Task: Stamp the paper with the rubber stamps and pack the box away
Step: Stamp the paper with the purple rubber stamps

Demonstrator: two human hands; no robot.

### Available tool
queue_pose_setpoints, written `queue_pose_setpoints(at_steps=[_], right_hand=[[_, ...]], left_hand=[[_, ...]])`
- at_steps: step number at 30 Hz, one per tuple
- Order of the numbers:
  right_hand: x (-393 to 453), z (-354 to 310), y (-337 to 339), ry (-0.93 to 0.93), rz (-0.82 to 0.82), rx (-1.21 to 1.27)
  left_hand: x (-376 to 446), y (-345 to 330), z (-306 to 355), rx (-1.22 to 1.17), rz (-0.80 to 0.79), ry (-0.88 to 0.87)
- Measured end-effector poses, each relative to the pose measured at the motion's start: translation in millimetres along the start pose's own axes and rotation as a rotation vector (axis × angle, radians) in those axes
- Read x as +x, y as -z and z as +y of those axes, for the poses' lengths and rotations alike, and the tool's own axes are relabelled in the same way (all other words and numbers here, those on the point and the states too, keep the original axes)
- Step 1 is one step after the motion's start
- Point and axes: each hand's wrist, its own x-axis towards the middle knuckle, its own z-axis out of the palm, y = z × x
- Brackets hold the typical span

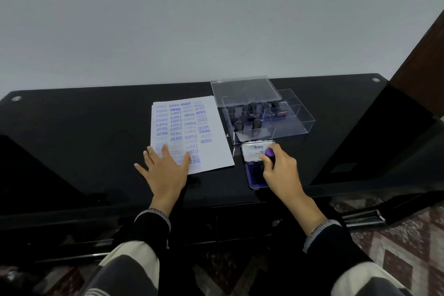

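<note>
While your left hand (pixel 165 168) lies flat on the paper's (pixel 216 151) near left corner, your right hand (pixel 280 167) grips a stamp (pixel 270 154) upright on the ink pad (pixel 255 175), just right of the paper, whose long axis runs away from you.

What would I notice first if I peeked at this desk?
Probably the white paper in the middle of the black desk, covered in blue words like SAMPLE and AIR MAIL, with the left hand lying flat on its near corner. To its right, the right hand holds a purple-topped stamp over the open blue ink pad. Behind that sits a clear box with more dark stamps inside.
</note>
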Motion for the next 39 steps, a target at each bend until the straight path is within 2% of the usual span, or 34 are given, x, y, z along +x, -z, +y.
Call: queue_pose_setpoints(at_steps=[8, 10, 13, 16, 18, 20, 23, 27, 39], right_hand=[[15, -5, 12, -0.066, -0.153, -0.015], [17, -16, 14, -0.095, -0.140, 0.093], [23, -41, 5, -0.141, -0.153, 0.391], [37, -61, -18, -0.105, -0.229, 0.522], [48, -71, -35, -0.041, -0.260, 0.479], [57, -77, -50, 0.004, -0.287, 0.426], [67, -81, -67, 0.090, -0.331, 0.300], [73, -82, -81, 0.144, -0.329, 0.228], [76, -73, -96, 0.155, -0.366, 0.145]], left_hand=[[-1, 2, 1, -0.009, 0.011, -0.005], [-2, 3, 1, -0.019, 0.006, -0.008], [-1, 4, 2, -0.002, 0.033, -0.027], [-1, 3, 2, -0.021, 0.121, -0.169], [-2, 2, 2, -0.111, 0.141, -0.325], [-5, 3, 3, -0.226, 0.086, -0.421], [-5, 7, 2, -0.320, -0.030, -0.399], [0, 5, 0, -0.256, -0.006, -0.451], [5, -1, -1, -0.223, 0.002, -0.452]])
